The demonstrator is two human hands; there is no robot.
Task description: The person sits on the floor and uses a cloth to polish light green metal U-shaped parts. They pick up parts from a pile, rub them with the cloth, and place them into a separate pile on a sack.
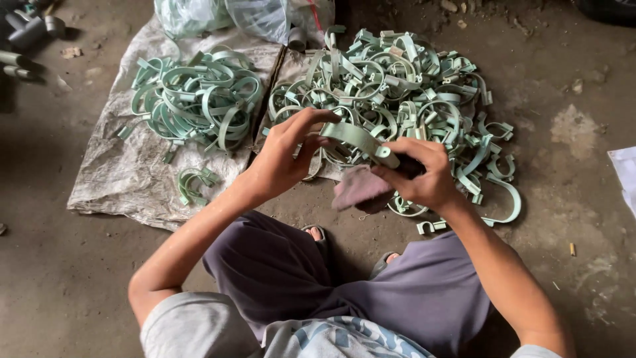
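My left hand [286, 154] grips one pale green curved plastic clamp [358, 139] and holds it up in front of me. My right hand [421, 174] holds a small mauve cloth [358, 187] and presses against the clamp's right end. Just beyond my hands lies a large pile of the same green clamps [397, 86] on the ground. A smaller pile of clamps [199, 96] rests to the left on a grey sack sheet [126, 172].
A clear plastic bag [245, 16] sits at the top behind the piles. Grey pipe fittings [30, 30] lie at the top left. A white sheet [626, 176] shows at the right edge. I squat on a dirt floor, with my knees and sandalled feet below my hands.
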